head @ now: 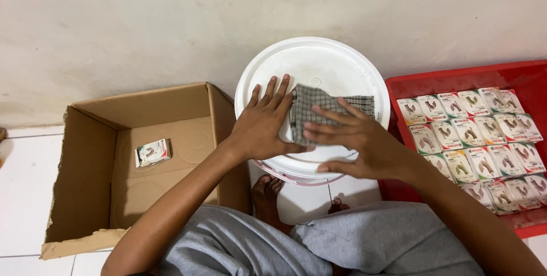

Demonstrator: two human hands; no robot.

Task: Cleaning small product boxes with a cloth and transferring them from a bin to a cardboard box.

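Note:
A grey checked cloth [336, 104] lies on the white round lid of a bucket [319, 62] in front of me. My left hand [265, 122] rests flat on the lid, fingers spread, with its fingertips at the cloth's left edge. My right hand [356, 139] lies flat across the cloth, fingers pointing left and pressing it down. Neither hand grips anything.
An open cardboard box [91, 156] stands on the left with one small white packet [152, 152] inside. A red tray [456, 76] on the right holds several rows of small packets [476, 139]. A white wall is behind; my feet and grey shorts are below.

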